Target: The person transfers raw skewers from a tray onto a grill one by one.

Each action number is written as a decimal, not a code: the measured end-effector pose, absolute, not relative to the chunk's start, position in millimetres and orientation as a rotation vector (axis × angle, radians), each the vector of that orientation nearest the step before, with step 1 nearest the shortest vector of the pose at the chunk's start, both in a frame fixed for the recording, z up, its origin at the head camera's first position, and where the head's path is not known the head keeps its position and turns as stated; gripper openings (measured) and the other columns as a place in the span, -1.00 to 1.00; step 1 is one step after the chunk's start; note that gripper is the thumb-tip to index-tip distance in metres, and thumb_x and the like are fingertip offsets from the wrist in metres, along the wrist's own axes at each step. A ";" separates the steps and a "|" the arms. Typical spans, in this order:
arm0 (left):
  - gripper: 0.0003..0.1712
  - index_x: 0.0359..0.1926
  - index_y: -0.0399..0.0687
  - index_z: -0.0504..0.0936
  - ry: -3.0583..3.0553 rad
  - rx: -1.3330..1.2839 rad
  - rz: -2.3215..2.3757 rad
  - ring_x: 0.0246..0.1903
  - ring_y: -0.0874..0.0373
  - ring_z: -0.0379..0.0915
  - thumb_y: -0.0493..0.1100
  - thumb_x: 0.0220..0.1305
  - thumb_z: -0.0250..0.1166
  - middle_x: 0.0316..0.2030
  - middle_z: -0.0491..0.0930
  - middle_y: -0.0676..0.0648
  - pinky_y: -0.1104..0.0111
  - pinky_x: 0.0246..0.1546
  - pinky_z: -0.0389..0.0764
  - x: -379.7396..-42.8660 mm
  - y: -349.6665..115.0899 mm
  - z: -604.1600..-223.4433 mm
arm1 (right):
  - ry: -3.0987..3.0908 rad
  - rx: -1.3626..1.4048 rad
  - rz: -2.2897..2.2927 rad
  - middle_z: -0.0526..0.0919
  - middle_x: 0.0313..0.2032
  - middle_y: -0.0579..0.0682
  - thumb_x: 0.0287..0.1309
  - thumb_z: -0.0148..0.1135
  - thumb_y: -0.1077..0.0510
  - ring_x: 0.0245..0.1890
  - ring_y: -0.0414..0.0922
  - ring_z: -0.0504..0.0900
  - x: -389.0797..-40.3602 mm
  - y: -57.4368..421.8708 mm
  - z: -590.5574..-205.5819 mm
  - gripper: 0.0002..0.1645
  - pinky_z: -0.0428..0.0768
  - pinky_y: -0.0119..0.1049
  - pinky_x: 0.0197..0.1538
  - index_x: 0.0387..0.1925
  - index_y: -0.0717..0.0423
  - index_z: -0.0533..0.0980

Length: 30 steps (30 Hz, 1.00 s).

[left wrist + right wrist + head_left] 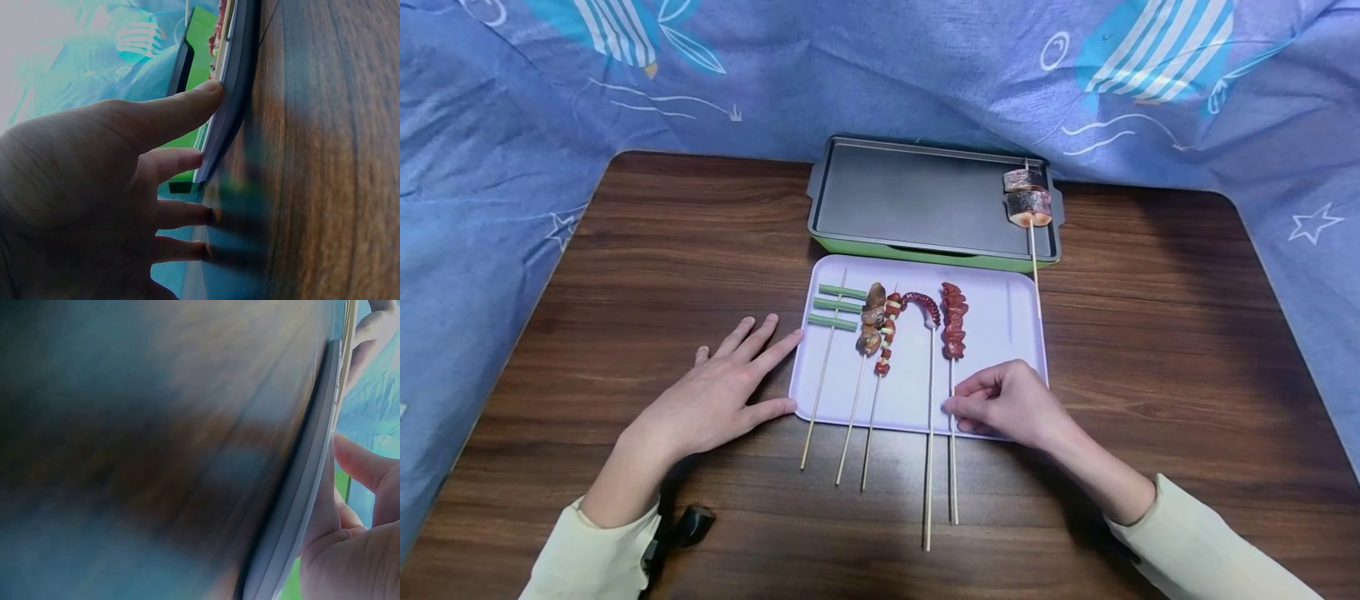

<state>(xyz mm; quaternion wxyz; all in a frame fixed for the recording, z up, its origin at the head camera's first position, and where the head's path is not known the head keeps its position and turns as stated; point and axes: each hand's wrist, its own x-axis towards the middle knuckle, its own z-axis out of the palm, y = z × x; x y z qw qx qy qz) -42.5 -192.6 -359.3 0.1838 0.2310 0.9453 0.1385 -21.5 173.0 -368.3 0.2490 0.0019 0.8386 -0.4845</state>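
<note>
My right hand (pixel 1018 408) pinches the wooden stick of a skewer of dark red meat pieces (pixel 953 321), the rightmost one on a pale lilac tray (pixel 1000 325). Thumb and forefinger meet at the stick just inside the tray's front rim. Spread out flat, my left hand (pixel 711 400) touches the tray's left edge with thumb and forefinger; its other fingers reach the table in the left wrist view. Left of the meat lie a curled tentacle skewer (pixel 922 304), a red-and-pale kebab skewer (pixel 888 329), a brown-chunk skewer (pixel 872 321) and a green-stalk skewer (pixel 837 305).
Behind the tray stands a flat black griddle (pixel 902 200) with a green base. A fish-chunk skewer (pixel 1028 207) lies at its right end, its stick hanging over the front edge. The sticks on the tray overhang the wooden table (pixel 1150 333). Blue patterned cloth (pixel 880 75) hangs behind.
</note>
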 end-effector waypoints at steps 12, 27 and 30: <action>-0.07 0.56 0.33 -0.05 2.657 0.662 0.390 0.48 -0.24 -0.28 0.35 0.31 0.16 0.53 -0.12 -0.19 -0.52 0.07 0.02 -44.2 -190.5 -360.0 | 2.230 0.052 -1.373 0.70 -0.59 0.06 0.08 0.44 0.22 -0.57 -0.06 0.70 -21.3 173.8 -370.4 -0.84 0.66 -0.28 -0.46 -0.38 0.29 0.68; -0.08 0.56 0.31 -0.04 2.656 0.661 0.393 0.48 -0.25 -0.28 0.33 0.32 0.16 0.53 -0.12 -0.19 -0.52 0.07 0.02 -44.1 -191.9 -359.0 | 2.197 0.051 -1.408 0.72 -0.50 0.09 0.08 0.42 0.25 -0.51 -0.04 0.72 -18.8 183.4 -366.3 -0.77 0.68 -0.27 -0.39 -0.27 0.36 0.65; -0.07 0.56 0.31 -0.04 2.654 0.659 0.393 0.48 -0.25 -0.28 0.33 0.32 0.16 0.53 -0.12 -0.19 -0.52 0.07 0.02 -44.3 -192.1 -359.2 | 2.208 0.046 -1.400 0.72 -0.48 0.08 0.07 0.43 0.25 -0.49 -0.03 0.72 -17.9 184.8 -364.2 -0.78 0.68 -0.26 -0.37 -0.27 0.35 0.65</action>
